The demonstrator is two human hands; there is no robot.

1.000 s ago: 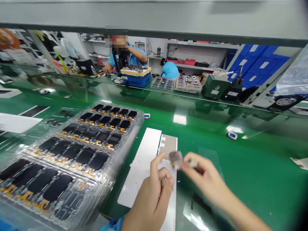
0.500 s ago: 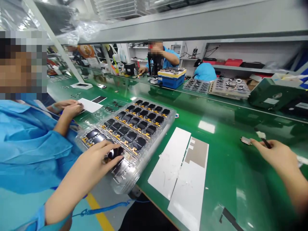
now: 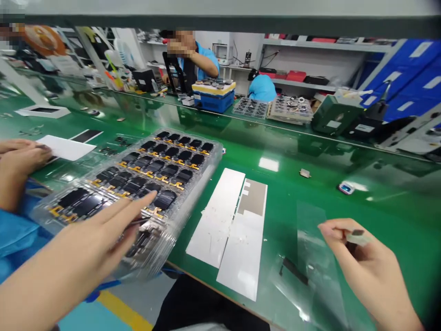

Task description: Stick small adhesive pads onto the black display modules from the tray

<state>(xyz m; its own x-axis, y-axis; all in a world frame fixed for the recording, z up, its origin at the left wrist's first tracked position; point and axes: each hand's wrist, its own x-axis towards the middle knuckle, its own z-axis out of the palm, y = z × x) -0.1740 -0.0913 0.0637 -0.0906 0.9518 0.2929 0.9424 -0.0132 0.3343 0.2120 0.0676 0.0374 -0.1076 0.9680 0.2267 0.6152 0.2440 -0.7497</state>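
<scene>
My left hand (image 3: 110, 227) lies over the near end of a clear plastic tray (image 3: 198, 195), fingers stretched out, fingertips by the black screen parts (image 3: 161, 172) with orange tabs. A thin dark sliver shows under the fingers; I cannot make out what it is. My right hand (image 3: 365, 262) is raised over the green bench at the right, thumb and fingers pinched on a small grey piece (image 3: 358, 237). Below it lies a clear film (image 3: 312, 230) with a black strip (image 3: 293, 271).
Two white sheets (image 3: 223, 216) with a grey patch (image 3: 254, 197) lie between my hands. A small part (image 3: 304, 173) and a blue-white piece (image 3: 345, 187) rest farther back. A co-worker's hands (image 3: 19, 156) and a white card (image 3: 65, 147) are at left. Another person (image 3: 198, 57) sits opposite.
My right hand has drawn back from the far right toward me and now pinches a small grey piece. My left hand went from in front of me onto the tray and stays there.
</scene>
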